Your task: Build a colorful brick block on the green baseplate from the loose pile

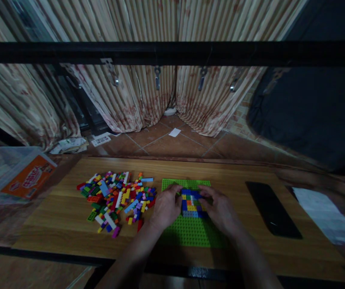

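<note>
On the green baseplate, the multicoloured toy-brick build sits between the bent-fingered left hand and right hand, the latter hiding part of its right side, and I cannot tell from the dim fingertips whether either grips anything.

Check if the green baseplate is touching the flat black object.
Apart: the head view shows wooden tabletop between the green baseplate and the flat black object to its right.
</note>
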The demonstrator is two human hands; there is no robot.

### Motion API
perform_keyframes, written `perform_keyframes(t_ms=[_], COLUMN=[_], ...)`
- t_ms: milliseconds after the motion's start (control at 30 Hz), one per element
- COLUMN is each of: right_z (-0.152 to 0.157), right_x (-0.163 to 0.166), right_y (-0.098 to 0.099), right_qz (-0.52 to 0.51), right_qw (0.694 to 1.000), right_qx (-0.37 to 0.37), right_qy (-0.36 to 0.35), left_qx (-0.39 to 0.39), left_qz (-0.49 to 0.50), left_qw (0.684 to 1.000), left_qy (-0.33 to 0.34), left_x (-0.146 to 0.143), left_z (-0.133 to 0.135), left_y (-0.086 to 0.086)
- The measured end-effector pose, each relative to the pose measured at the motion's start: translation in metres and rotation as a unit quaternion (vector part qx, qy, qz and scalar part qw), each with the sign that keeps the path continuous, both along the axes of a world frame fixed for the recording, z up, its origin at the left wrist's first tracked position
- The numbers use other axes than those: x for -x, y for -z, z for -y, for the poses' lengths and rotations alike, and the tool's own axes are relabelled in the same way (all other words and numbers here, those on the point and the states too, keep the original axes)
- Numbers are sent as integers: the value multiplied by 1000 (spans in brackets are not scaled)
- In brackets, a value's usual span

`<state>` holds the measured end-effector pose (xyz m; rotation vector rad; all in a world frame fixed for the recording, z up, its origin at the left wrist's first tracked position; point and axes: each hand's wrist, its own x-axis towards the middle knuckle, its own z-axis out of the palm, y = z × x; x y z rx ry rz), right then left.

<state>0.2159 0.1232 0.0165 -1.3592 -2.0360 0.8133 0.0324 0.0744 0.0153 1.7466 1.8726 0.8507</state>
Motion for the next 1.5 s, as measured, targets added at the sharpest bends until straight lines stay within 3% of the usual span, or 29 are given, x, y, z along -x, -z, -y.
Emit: perform_keyframes(t_ms=[167, 500, 1233, 1500], right_z=[2, -1, -1, -2], right_x=[10, 13, 13, 12], right_y=[1, 7, 0, 1], right_qz=[-21, -46, -30, -33], right_qw=[999, 998, 999, 999], right_qx=[2, 4, 23, 6], right_qy=[-39, -33, -35, -36], left_qx=[-9, -26, -46, -41], left_qz=[-6, -19, -7, -46], left_qw=[1000, 999, 999, 998], left_qy=[-7, 3, 9, 7], left_x=[-1, -3, -5, -17], left_z=[1, 2, 2, 18], left_y=[0, -3, -4, -5])
